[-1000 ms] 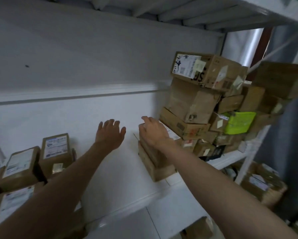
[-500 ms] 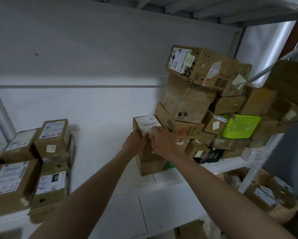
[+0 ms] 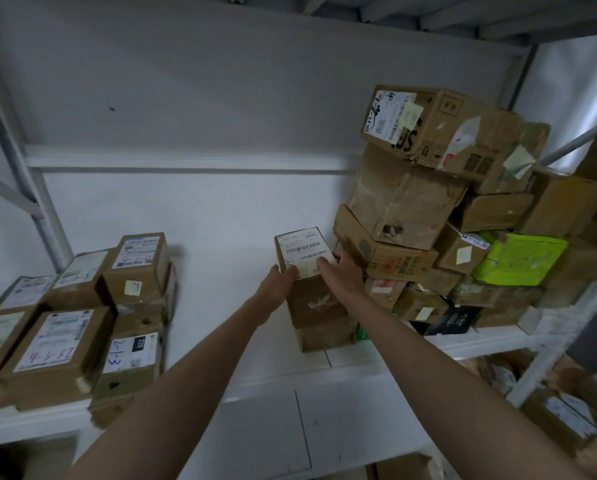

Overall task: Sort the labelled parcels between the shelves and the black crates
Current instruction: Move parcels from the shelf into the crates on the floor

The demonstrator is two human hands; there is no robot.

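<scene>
Labelled boxes (image 3: 61, 344) crowd the shelf (image 3: 221, 341) left of the parcel (image 3: 304, 252). Left hand (image 3: 278, 284) and right hand (image 3: 342, 271) each have their grip clamped on that parcel, atop a short stack (image 3: 321, 317); right of it, a tall pile (image 3: 428, 188).

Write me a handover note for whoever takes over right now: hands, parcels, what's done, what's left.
Left hand and right hand: both grip the barcode-labelled parcel, one on each side of it, on top of the short middle stack.
Left shelf group: labelled boxes, some with handwritten codes.
Right pile: tall, uneven, with a green package in it.
Done: some parcels shelved.
Left: place the held parcel, then work on through the right pile. No black crates are in view.
</scene>
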